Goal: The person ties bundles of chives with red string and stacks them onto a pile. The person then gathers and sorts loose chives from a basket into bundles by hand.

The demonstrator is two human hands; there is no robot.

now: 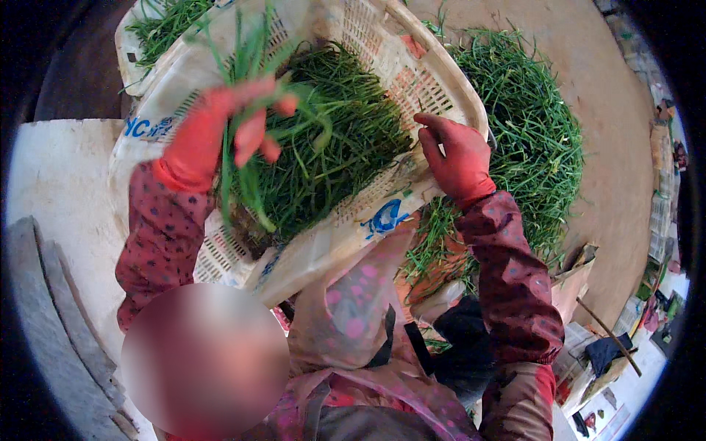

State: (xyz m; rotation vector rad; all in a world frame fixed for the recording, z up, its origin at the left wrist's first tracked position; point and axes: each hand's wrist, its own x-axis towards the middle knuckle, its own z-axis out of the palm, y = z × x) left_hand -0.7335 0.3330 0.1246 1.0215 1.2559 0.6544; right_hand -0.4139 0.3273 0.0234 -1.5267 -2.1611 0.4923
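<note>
My left hand [209,128], in a red glove and smeared by motion, is over the left part of a large off-white plastic basket [434,55]. Its fingers curl around a loose bunch of long green stalks [254,195], which stick out above and below the hand. Beneath it, the basket holds a heap of cut green stalks [334,125]. My right hand [456,154], also red-gloved, is at the basket's right rim with thumb and forefinger nearly together. Whatever may lie between those fingertips is too small to name.
A large pile of green stalks [515,125] lies on the brown floor [618,125] to the right. Another light container with greens [165,33] stands at the far left. A white board [66,176] is at the left; a thin stick [607,334] leans at the lower right.
</note>
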